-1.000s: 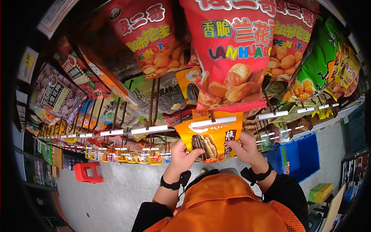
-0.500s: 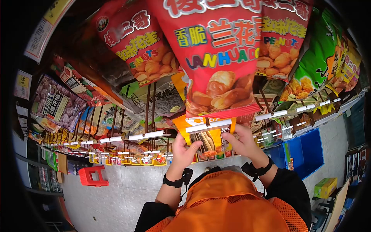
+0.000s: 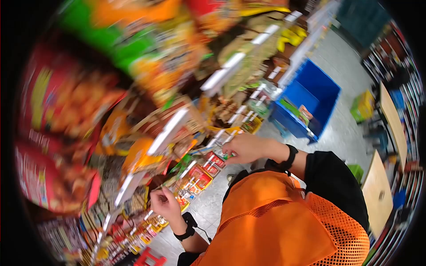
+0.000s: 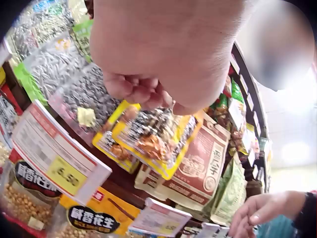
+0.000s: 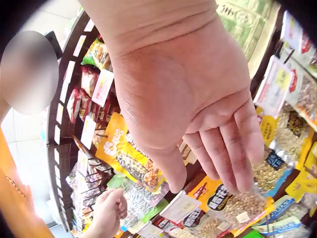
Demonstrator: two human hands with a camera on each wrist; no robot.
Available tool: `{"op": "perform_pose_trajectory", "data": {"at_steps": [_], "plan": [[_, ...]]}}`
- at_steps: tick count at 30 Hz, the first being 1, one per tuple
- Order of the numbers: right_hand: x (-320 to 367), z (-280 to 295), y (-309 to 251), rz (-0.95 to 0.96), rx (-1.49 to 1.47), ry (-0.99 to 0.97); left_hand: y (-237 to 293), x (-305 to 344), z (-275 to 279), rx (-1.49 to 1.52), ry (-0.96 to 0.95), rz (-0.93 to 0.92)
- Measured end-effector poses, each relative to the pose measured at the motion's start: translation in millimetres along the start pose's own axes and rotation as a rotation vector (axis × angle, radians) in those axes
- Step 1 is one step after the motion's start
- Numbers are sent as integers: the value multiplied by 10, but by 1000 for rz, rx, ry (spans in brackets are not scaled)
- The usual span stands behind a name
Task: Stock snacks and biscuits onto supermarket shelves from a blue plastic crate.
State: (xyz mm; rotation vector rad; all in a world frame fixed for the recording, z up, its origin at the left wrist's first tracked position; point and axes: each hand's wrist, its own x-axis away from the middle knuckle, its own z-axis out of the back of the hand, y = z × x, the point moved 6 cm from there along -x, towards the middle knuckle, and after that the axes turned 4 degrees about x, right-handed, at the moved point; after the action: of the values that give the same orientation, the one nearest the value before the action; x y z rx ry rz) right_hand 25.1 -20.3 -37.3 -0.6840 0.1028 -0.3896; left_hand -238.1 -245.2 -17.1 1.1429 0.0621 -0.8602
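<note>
Left hand (image 3: 165,203) is kept low beside the rack (image 3: 306,49), its fingers loosely curled and nothing seen to be gripped. The right hand (image 3: 246,148), raised nearer the blue bin, is held relaxed and well apart from the other; in its wrist view the palm is shown bare, the fingers almost straight and side by side, with nothing pinched.

Half a second ago, the orange seed packet (image 4: 156,144) was held between both hands; now it has been released, and the view has been swung towards the rack's far end. Its weight, it may be judged, is now borne by the rack, and both hands have been freed.

Just beyond the left fingers, the packet is hung near the rack's front edge, slightly tilted, with a brown-and-cream packet (image 4: 190,166) close beside it. Large red nut packets (image 3: 49,173) are hung on its other side, blurred by motion. Past the rack's far end, the blue bin (image 3: 317,91) is set on the floor (image 3: 335,53); a green packet (image 3: 290,107) can be seen in it. Farther off, a green-and-yellow box (image 3: 362,106) is placed.
</note>
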Motion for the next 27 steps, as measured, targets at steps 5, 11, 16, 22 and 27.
{"op": "perform_pose_trajectory", "data": {"at_steps": [5,11,16,22,27], "plan": [[594,122,782,-185,-48,76,962,268,-1342,-59,-747,-309],[1585,338,2152,-503,101,96,1821,966,-2798,-40,-1168,-358],[2618,43,4045,-850,121,140,2330,1380,-3648,-35,-1324,-265],[3040,-11,5345,-998,4,125,2583,1597,-4096,-119,-1322,-177],[3015,-264,6058,-1026,5,-22,2539,1692,-4102,-273,-1249,-93]]}}
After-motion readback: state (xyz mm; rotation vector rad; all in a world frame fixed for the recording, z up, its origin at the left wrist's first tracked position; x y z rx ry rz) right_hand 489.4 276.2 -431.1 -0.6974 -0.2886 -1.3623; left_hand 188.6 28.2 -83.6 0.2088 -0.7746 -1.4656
